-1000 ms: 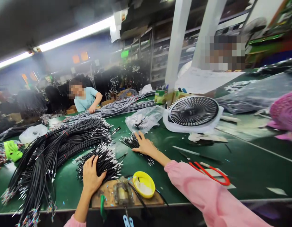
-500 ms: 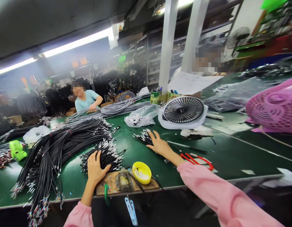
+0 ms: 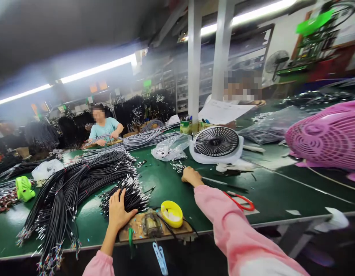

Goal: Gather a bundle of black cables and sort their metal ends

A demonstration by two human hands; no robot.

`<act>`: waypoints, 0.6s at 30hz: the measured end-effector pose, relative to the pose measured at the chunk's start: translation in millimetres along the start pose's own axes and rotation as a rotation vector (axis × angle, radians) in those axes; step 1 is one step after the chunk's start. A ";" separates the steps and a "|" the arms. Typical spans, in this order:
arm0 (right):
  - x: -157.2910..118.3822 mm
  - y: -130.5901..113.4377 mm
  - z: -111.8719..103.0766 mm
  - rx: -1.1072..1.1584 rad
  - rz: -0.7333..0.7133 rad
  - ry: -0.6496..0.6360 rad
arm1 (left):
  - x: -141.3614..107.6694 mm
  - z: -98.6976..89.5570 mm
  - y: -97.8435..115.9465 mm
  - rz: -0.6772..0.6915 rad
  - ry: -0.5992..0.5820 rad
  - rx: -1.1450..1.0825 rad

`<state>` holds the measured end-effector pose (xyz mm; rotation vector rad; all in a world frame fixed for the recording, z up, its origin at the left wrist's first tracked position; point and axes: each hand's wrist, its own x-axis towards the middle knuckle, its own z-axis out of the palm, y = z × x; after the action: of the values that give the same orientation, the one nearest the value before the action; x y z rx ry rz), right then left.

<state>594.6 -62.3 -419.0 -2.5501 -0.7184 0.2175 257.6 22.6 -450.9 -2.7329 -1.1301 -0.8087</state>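
Observation:
My left hand (image 3: 119, 210) lies flat with its fingers apart on the near edge of a heap of short black cables with white tips (image 3: 134, 191). Further right, my right hand (image 3: 191, 176) has its fingers curled around a small bunch of black cables (image 3: 177, 166). White tips of that bunch stick out to the left, and the fist hides the rest. In front of my left hand is a wooden board (image 3: 127, 234) bearing a small clamped device (image 3: 152, 224). A yellow bowl (image 3: 171, 214) with white stuff in it stands at the board's right.
Long black cables (image 3: 76, 180) cover the left of the green table (image 3: 269, 191). A round fan (image 3: 216, 142), a clear plastic bag (image 3: 171, 147), red-handled scissors (image 3: 246, 205) and a pink fan (image 3: 324, 134) stand or lie beyond and right. A co-worker (image 3: 104, 124) handles grey cables opposite.
My right hand has gone from spread over the small bunch of cables to closed around it. My left hand stays on the heap. The head view has shifted slightly.

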 end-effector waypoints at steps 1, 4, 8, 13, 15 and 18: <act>-1.3 -2.0 1.7 0.023 -0.002 0.000 | -0.1 0.2 -0.4 -0.005 0.000 -0.005; -10.5 -5.1 -1.8 0.106 -0.014 -0.001 | -0.2 1.7 -2.1 -0.015 0.004 -0.017; -30.1 -5.0 -24.1 0.287 -0.089 0.149 | 1.3 4.4 -4.9 0.005 0.032 -0.021; -52.3 0.9 -31.7 0.587 -0.149 0.371 | 2.6 4.5 -6.7 0.055 0.055 -0.017; -58.3 4.1 -20.9 0.701 -0.163 0.361 | 1.8 4.5 -6.9 0.054 0.071 -0.009; -63.0 5.3 -2.7 0.861 -0.159 0.320 | 0.2 5.8 -7.4 0.057 0.089 0.001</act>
<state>544.3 -100.5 -417.8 -1.6491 -0.5368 0.0403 255.2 29.6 -456.8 -2.6853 -1.0303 -0.9118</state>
